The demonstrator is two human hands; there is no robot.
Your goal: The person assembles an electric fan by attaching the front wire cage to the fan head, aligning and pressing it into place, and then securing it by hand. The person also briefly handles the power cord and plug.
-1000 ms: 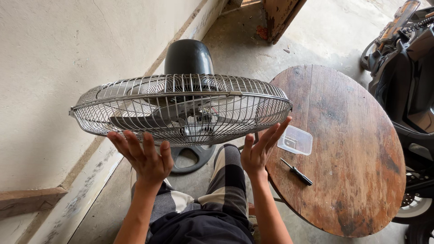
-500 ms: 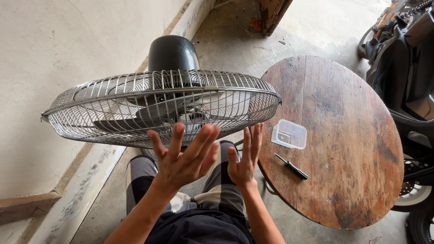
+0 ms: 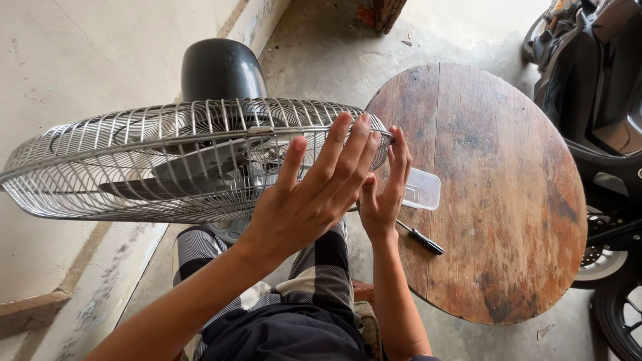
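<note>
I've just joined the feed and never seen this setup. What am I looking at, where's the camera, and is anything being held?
This is one head-worn camera looking down at a seated person's own bare hands. The left hand and right hand are raised flat, fingers spread, at the right edge of a metal fan cage. Neither grips anything; whether they touch the wire is unclear. Beside them stands a round wooden table carrying a clear plastic box and a black-handled screwdriver. A scooter is parked at right.

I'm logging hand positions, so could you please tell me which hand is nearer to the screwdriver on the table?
The right hand: it is raised just above and left of the screwdriver. The left hand is farther left, in front of the fan guard.
</note>
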